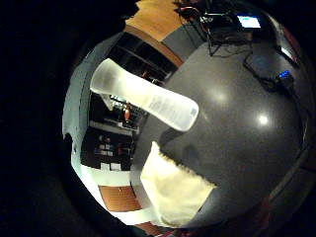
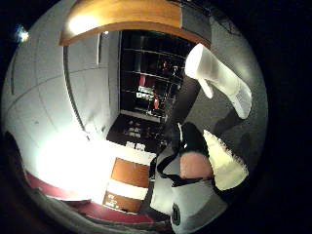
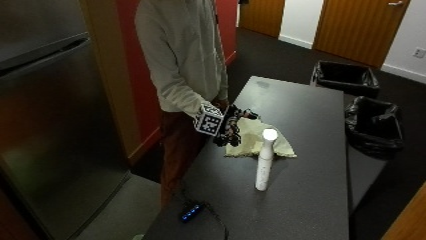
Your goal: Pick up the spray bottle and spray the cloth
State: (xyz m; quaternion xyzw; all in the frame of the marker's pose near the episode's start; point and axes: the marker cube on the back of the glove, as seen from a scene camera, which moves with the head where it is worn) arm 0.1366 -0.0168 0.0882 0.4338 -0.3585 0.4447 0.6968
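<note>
A tall white spray bottle [image 3: 265,161] stands upright on the dark grey table [image 3: 313,190]. Beside it, nearer the person, lies a pale yellow cloth [image 3: 261,141]. My gloved right hand [image 3: 229,131] hovers over the edge of the cloth closest to the person. It is a hand's width from the bottle, fingers loosely curled and holding nothing. The little finger side palm view shows the bottle [image 1: 148,96] and the cloth [image 1: 175,192] on the table with nothing between them and the palm. In the thumb side palm view, bottle [image 2: 219,78] and cloth [image 2: 229,163] show past part of the hand [image 2: 195,165].
A small device with blue lights [image 3: 191,212] and its cable lie at the table's near corner. Two black-lined bins [image 3: 346,76] [image 3: 374,122] stand on the floor beyond the table's far side. A steel fridge [image 3: 46,125] stands behind the person.
</note>
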